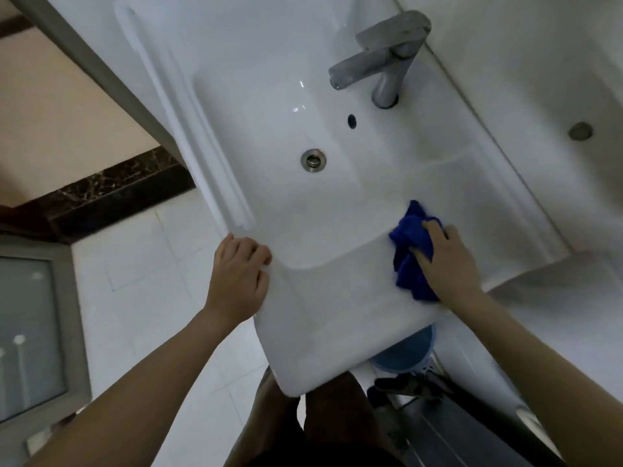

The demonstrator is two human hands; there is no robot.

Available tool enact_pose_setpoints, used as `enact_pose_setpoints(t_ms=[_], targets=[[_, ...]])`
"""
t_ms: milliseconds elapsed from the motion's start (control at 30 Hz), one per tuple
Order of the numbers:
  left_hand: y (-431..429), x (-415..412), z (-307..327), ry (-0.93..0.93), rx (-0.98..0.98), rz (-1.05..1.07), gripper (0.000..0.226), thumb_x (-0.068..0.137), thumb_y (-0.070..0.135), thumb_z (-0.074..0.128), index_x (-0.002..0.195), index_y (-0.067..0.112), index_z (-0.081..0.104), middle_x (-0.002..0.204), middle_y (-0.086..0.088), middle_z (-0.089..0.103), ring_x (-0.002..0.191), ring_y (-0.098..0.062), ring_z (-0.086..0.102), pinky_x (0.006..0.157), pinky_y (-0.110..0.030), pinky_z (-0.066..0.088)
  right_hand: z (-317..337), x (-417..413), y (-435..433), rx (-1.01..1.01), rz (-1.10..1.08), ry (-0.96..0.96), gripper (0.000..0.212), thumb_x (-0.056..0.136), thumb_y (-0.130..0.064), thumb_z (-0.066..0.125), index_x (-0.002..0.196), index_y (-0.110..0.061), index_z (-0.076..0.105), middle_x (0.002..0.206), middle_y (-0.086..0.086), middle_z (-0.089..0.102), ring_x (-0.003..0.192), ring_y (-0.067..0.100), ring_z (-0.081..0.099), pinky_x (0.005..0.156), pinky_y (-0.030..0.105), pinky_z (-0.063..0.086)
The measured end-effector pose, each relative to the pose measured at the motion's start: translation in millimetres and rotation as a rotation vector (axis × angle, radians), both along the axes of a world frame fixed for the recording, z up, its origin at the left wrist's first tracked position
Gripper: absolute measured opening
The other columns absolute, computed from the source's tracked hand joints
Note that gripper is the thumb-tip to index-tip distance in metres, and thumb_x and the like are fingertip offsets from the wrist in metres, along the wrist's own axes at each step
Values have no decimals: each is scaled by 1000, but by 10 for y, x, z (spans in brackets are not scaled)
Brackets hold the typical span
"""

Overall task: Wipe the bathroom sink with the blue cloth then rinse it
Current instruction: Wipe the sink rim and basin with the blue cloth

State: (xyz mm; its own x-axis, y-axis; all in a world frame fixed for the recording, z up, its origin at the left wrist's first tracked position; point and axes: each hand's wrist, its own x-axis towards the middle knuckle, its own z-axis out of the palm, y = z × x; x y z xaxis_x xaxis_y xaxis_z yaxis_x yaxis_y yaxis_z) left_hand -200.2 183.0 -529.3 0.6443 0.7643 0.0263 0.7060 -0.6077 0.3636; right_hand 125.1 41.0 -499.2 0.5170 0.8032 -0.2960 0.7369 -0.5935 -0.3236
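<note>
The white bathroom sink (323, 308) fills the middle of the view, its basin dry-looking with a metal drain (313, 160) and an overflow hole (352, 121). A grey metal tap (381, 59) stands at the back, no water running. My right hand (448, 261) presses the crumpled blue cloth (409, 251) flat against the sink's right ledge, at the basin's edge. My left hand (237, 274) rests curled over the sink's front left rim, holding nothing else.
A white bathtub or second basin (580, 131) with a round metal fitting lies to the right. A blue bucket-like object (404, 355) sits below the sink. White floor tiles and a dark marble threshold (111, 190) are on the left.
</note>
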Motion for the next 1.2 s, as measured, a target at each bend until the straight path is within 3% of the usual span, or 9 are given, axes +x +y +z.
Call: enact_pose_setpoints(t_ms=[233, 467, 567, 700, 833, 900, 1000, 1067, 1200], targets=[[-6, -8, 5, 28, 7, -14, 16, 80, 15, 43, 88, 14, 57, 87, -2, 51, 87, -23, 47, 115, -40, 21, -140, -1109, 379, 25, 145, 139, 46, 99, -30, 48, 141, -16, 39, 133, 16, 43, 97, 34, 56, 79, 35, 46], [-32, -3, 108, 113, -20, -20, 22, 84, 22, 34, 89, 17, 55, 89, -1, 52, 90, -22, 50, 117, -41, 21, -47, -1644, 151, -36, 233, 220, 53, 99, -34, 47, 147, -20, 30, 141, 8, 40, 107, 26, 55, 93, 36, 48], [-13, -13, 157, 157, 1, -67, 22, 84, 22, 36, 90, 16, 56, 89, -1, 52, 89, -23, 51, 118, -42, 23, 52, -1832, 13, -61, 335, 275, 46, 96, -31, 52, 138, -19, 40, 129, 7, 50, 102, 24, 57, 92, 35, 49], [-51, -100, 202, 191, 10, -194, 20, 89, 22, 45, 99, 14, 60, 94, -1, 53, 93, -20, 51, 120, -36, 16, 209, -1763, -93, -188, 360, 338, 27, 87, -29, 59, 110, -16, 54, 103, 6, 57, 92, 25, 60, 86, 37, 51], [-249, -333, 242, 113, -28, -267, 35, 96, 26, 36, 107, 10, 64, 106, -3, 59, 106, -22, 56, 120, -33, 20, 317, -1634, -280, -300, 343, 298, 24, 88, -29, 58, 106, -14, 57, 101, 8, 57, 92, 26, 61, 80, 33, 49], [-382, -425, 252, 92, -23, -294, 36, 97, 26, 38, 111, 9, 66, 116, -6, 63, 121, -24, 54, 119, -36, 26, 350, -1587, -407, -268, 291, 228, 28, 90, -32, 58, 113, -17, 56, 104, 8, 55, 91, 26, 61, 80, 33, 51], [-575, -525, 288, 78, -51, -320, 32, 95, 23, 42, 114, 10, 65, 124, -6, 63, 128, -25, 50, 117, -42, 32, 407, -1562, -647, -129, 138, 152, 34, 93, -35, 55, 123, -20, 49, 108, 7, 51, 85, 22, 59, 74, 31, 52], [-701, -552, 363, 75, -78, -327, 31, 91, 22, 44, 111, 12, 65, 123, -5, 64, 125, -25, 53, 112, -43, 38, 463, -1551, -791, -63, 75, 195, 37, 94, -35, 55, 127, -21, 47, 111, 5, 51, 82, 18, 56, 71, 26, 49], [-903, -557, 689, 24, -200, -201, 39, 90, 32, 35, 110, 14, 64, 110, -1, 65, 102, -21, 58, 89, -38, 50, 679, -1569, -863, 52, -50, 344, 42, 92, -33, 60, 131, -21, 50, 111, 2, 51, 86, 13, 54, 72, 18, 40]])
